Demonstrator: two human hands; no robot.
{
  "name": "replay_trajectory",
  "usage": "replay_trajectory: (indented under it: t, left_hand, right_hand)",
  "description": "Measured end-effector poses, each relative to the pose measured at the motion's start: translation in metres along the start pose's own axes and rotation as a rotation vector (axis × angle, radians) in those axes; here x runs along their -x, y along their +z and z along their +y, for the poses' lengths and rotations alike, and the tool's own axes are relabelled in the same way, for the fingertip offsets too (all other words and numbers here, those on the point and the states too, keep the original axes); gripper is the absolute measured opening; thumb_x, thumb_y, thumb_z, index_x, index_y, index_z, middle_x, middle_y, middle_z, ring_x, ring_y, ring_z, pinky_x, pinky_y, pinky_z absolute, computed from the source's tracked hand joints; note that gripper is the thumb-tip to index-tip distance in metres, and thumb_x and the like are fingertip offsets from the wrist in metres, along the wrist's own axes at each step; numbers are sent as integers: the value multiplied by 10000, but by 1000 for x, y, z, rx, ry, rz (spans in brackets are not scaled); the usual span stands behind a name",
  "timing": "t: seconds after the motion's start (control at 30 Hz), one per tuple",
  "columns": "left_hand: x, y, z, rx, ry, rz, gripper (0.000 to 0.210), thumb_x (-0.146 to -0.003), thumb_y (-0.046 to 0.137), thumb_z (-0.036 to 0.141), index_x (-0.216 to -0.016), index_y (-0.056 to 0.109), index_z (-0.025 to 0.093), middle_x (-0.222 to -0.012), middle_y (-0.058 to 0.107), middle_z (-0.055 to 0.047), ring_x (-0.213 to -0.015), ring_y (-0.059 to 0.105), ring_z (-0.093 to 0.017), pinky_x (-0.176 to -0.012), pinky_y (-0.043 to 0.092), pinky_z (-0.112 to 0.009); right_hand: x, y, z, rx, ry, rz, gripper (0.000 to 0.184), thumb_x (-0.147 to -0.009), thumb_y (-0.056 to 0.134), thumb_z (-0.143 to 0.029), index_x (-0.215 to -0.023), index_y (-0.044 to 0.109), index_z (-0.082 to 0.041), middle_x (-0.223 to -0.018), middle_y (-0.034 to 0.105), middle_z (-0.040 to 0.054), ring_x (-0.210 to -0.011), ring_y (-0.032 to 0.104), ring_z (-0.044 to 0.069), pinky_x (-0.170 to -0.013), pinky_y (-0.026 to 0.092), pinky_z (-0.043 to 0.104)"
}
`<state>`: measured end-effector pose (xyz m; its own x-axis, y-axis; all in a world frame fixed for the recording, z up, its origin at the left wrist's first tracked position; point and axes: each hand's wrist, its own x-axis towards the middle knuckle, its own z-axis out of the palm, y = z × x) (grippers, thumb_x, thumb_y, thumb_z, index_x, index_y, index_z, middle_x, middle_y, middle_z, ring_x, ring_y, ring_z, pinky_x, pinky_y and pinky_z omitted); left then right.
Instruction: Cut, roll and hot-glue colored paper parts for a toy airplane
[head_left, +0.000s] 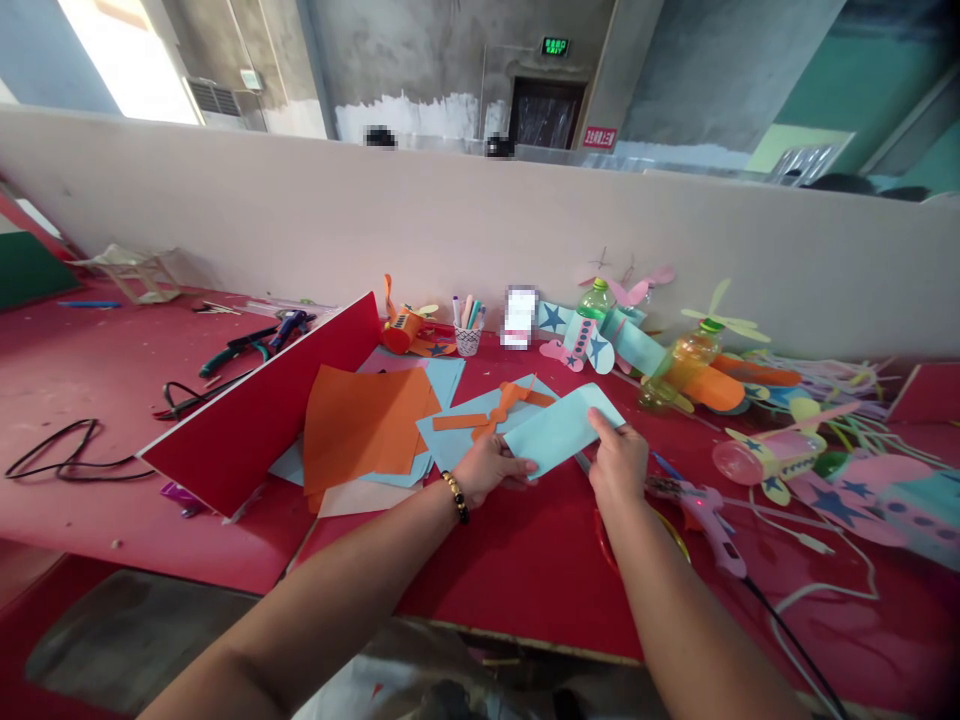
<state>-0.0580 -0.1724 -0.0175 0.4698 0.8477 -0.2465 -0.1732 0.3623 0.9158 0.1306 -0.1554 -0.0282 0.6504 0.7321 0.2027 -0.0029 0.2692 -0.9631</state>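
A light blue rectangle of paper point(564, 428) is held up between both hands above the red table. My left hand point(489, 470), with a beaded bracelet on its wrist, pinches the paper's lower left corner. My right hand point(619, 456) is closed on its right end, the thumb lying on top. Just behind the paper, orange cut-out strips point(459, 422) lie on more light blue sheets point(439, 447). To the left is a stack of orange paper point(366, 420). Partly hidden by my right forearm are scissors point(604, 540) with red and yellow handles.
A pink hot glue gun point(712, 525) with a lit red light lies right of my right arm, its cord trailing forward. Bottle-and-paper airplanes point(694, 360) crowd the right side. A red board point(277, 410) stands on the left; a pen cup point(467, 338) stands at the back.
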Motion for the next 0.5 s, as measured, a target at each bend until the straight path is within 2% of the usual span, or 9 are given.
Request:
replay_trajectory:
  t: [0.1, 0.2, 0.27, 0.4, 0.5]
  left_hand:
    - [1, -2, -2, -12, 0, -16, 403, -477, 829, 324, -740, 624, 98, -629, 629, -38, -577, 608, -149, -612, 527, -310]
    - [3, -7, 0, 0, -3, -55, 415, -515, 811, 350, -807, 636, 114, -751, 651, -61, -676, 624, -164, -662, 512, -311]
    - [4, -11, 4, 7, 44, -42, 399, -570, 780, 375, -855, 638, 135, -818, 648, -54, -731, 613, -150, -682, 489, -280]
    - [3, -15, 13, -74, 183, 41, 375, -635, 734, 406, -890, 646, 146, -734, 609, -8, -622, 534, -79, -584, 403, -195]
    - [1, -14, 14, -66, 154, 5, 379, -613, 751, 396, -864, 630, 139, -754, 619, -22, -625, 549, -95, -582, 409, -211]
  right_hand:
    - [0, 0, -1, -3, 15, 23, 373, -604, 737, -408, -808, 696, -98, -762, 714, 77, -748, 653, 245, -659, 530, 334]
    - [0, 0, -5, -77, 47, -17, 377, -604, 739, -388, -845, 692, -102, -813, 717, 80, -777, 655, 246, -687, 534, 343]
    - [3, 0, -8, -108, 75, -59, 372, -603, 741, -376, -852, 691, -105, -824, 717, 76, -777, 655, 243, -694, 533, 347]
    - [17, 4, -12, -45, 129, -217, 318, -593, 755, -361, -779, 701, -109, -746, 715, 64, -705, 649, 231, -647, 524, 331]
    - [30, 11, -13, -33, 202, -350, 313, -587, 762, -362, -769, 699, -115, -645, 696, 45, -620, 634, 222, -567, 508, 318]
